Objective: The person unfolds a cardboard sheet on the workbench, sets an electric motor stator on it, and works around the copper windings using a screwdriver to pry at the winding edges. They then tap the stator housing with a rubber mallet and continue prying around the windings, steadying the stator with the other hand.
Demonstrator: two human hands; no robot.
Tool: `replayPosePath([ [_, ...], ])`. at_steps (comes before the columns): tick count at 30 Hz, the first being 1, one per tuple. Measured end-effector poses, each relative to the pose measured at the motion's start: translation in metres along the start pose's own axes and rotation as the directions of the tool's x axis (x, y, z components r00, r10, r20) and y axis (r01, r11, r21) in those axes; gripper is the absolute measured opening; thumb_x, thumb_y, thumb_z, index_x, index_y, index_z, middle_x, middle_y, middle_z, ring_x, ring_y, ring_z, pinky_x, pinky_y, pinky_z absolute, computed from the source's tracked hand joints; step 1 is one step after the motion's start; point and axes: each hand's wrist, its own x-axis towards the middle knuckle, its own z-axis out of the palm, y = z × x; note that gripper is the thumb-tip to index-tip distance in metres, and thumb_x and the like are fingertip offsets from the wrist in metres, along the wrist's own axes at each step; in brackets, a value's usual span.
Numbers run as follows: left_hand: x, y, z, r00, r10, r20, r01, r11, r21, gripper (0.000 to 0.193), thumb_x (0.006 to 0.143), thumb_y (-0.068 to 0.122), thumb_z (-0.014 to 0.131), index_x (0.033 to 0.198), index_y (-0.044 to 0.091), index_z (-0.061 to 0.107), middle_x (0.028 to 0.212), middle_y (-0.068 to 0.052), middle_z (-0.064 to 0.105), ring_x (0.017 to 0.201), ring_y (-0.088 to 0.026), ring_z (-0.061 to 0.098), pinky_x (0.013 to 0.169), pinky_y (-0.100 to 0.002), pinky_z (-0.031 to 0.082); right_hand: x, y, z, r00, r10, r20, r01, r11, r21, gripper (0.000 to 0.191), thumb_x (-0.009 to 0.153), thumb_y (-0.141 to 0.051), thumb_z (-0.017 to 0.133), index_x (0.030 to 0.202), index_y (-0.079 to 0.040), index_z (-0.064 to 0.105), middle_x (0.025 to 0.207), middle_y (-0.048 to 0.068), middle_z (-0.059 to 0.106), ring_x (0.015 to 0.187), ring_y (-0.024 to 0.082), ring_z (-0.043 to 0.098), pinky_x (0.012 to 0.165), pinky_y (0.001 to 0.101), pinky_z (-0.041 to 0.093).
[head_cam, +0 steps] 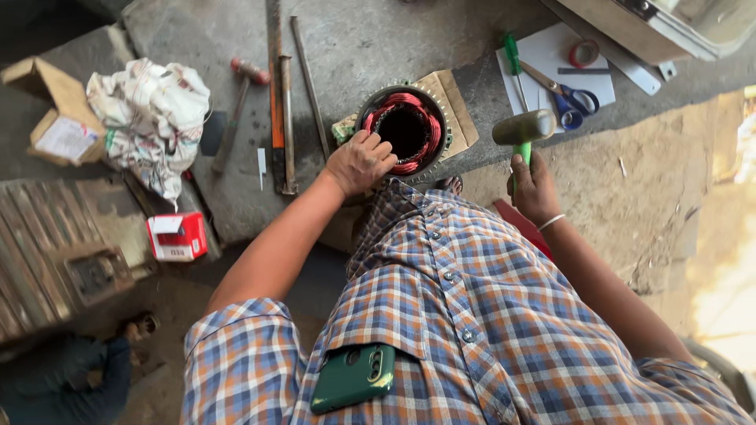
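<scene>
Copper coils [405, 130] already sit wound in the stator; my left hand [360, 161] presses its rim, fingers curled; my right hand [534, 187] grips a green-handled mallet [524, 130], raised.

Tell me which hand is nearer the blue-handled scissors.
Right. The right hand, gripping the mallet, sits just below the scissors; the left hand rests on the stator, farther away.

The motor stator [405, 130] sits on the grey bench, bore facing straight up, a dark round hole ringed by red-copper windings inside a toothed metal rim. It rests on a brown card sheet, at twelve o'clock from the body. At three o'clock from it hangs the mallet [523, 130]: stubby olive-green head lying level, bright green handle pointing down, raised clear of the bench.
</scene>
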Motion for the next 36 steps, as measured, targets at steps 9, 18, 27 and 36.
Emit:
replayPosePath([
  [9,0.040,0.007,0.027,0.853,-0.126,0.507,0.117,0.992,0.049,0.020,0.090,0.016,0.059,0.090,0.012,0.079,0.099,-0.006,0.073,0.099,-0.026,0.068,0.082,-0.041,0.056,0.005,-0.013,-0.002,0.994,-0.090,-0.057,0.093,0.995,0.039,0.033,0.112,-0.036,0.049,0.106,-0.004,0.052,0.069,0.004,0.055,0.054,0.012,0.053,0.045,0.0300,0.042],
  [18,0.011,0.009,0.027,0.926,-0.121,0.357,0.112,0.993,0.048,0.019,0.091,0.016,0.060,0.087,0.012,0.077,0.097,-0.006,0.073,0.097,-0.024,0.068,0.079,-0.037,0.057,0.008,0.007,-0.005,0.992,-0.014,-0.128,0.022,0.998,0.058,0.034,0.112,-0.039,0.049,0.109,-0.006,0.051,0.069,0.005,0.055,0.053,0.014,0.051,0.046,0.0322,0.042],
  [27,0.042,0.008,0.011,0.555,-0.819,-0.146,0.801,0.574,-0.172,0.024,0.081,0.023,0.067,0.098,0.007,0.073,0.104,-0.010,0.067,0.102,-0.031,0.059,0.091,-0.047,0.045,0.104,-0.001,-0.010,0.973,-0.221,-0.067,0.066,0.545,-0.836,0.043,0.107,-0.045,0.052,0.121,-0.005,0.047,0.092,0.028,0.071,0.082,0.049,0.069,0.071,0.0580,0.052],
  [36,0.070,0.007,0.048,0.399,-0.909,-0.118,0.910,0.409,-0.073,0.014,0.092,0.014,0.061,0.097,0.014,0.074,0.106,-0.004,0.067,0.113,-0.026,0.057,0.098,-0.046,0.041,0.194,-0.017,-0.035,0.936,-0.124,0.330,0.342,0.554,-0.759,0.043,0.109,-0.045,0.048,0.130,-0.007,0.049,0.092,0.026,0.072,0.083,0.045,0.069,0.074,0.0553,0.051],
])
